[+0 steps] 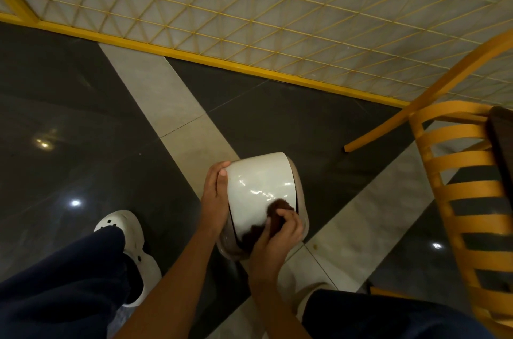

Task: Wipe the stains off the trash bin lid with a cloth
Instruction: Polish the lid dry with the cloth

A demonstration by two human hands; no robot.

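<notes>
A white shoe is seen at the left on the dark floor. The left hand is curled round the left edge of the lid, thumb on top. The white lid is set on the bin, which stands on the floor at centre. A brown cloth is pressed onto the lid's near right part, bunched in the curled right hand. A yellow chair stands at the right.

No legible text, labels, brands, numbers or signs anywhere in frame; none on any object or surface visible.
</notes>
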